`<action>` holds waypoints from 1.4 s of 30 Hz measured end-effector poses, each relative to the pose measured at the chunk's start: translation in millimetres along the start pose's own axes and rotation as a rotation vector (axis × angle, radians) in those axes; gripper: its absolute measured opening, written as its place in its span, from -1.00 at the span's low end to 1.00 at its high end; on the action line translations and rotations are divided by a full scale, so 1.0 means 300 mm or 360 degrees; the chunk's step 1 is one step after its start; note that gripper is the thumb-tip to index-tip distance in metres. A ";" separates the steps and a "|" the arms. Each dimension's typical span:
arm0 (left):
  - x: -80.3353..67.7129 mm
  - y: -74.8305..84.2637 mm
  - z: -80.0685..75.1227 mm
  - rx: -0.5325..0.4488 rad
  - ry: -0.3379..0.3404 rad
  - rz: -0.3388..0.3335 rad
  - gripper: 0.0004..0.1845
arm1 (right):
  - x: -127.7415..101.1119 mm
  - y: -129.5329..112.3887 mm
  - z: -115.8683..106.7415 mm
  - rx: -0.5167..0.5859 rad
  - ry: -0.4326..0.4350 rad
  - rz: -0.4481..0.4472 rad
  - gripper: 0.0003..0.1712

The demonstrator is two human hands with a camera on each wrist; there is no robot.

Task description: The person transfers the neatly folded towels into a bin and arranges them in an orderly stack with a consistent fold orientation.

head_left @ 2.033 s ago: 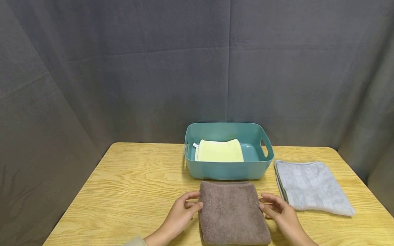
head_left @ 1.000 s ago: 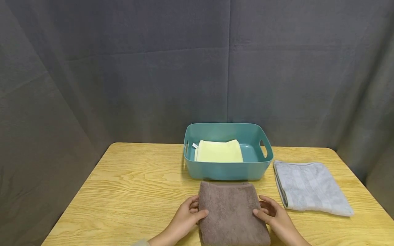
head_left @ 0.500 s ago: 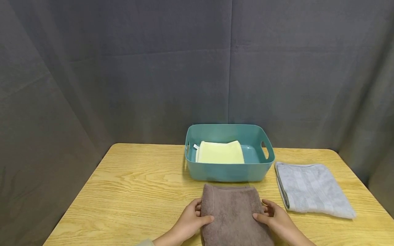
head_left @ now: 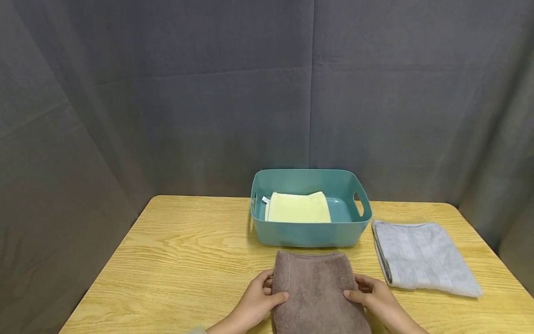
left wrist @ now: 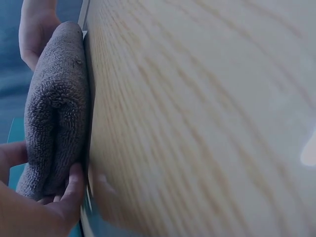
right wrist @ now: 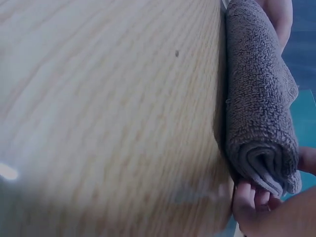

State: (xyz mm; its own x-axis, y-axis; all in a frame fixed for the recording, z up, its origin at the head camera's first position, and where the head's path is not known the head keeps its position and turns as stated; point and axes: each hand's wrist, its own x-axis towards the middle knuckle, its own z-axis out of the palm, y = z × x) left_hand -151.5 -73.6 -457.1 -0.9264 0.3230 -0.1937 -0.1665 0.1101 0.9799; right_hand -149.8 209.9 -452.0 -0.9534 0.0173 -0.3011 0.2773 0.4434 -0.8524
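wrist views: fingers (right wrist: 245, 196) under brown towel (head_left: 315, 290)

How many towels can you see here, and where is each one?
3. A brown towel lies at the table's near edge, gripped by the left hand and right hand. A yellow towel sits in the teal basket. A grey towel lies right of the basket. More could hide under the yellow one.
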 end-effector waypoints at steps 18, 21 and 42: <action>-0.004 0.025 -0.024 0.0081 0.0052 0.0132 -0.33 | -0.027 -0.023 0.010 0.0134 0.0089 -0.0003 -0.19; -0.011 0.039 -0.028 0.0133 0.0078 0.0121 -0.32 | -0.038 -0.037 0.006 0.0144 0.0088 0.0010 -0.19; -0.051 0.108 -0.037 0.0053 0.0038 0.0212 -0.32 | -0.099 -0.085 -0.023 0.0202 0.0128 0.0008 -0.12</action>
State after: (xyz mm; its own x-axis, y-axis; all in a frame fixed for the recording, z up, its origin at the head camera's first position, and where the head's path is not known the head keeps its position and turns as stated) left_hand -146.5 -85.4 -421.8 -0.9475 0.3142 -0.0602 -0.0304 0.0989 0.9946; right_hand -129.5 204.4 -418.2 -0.9570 0.0932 -0.2747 0.2901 0.3265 -0.8996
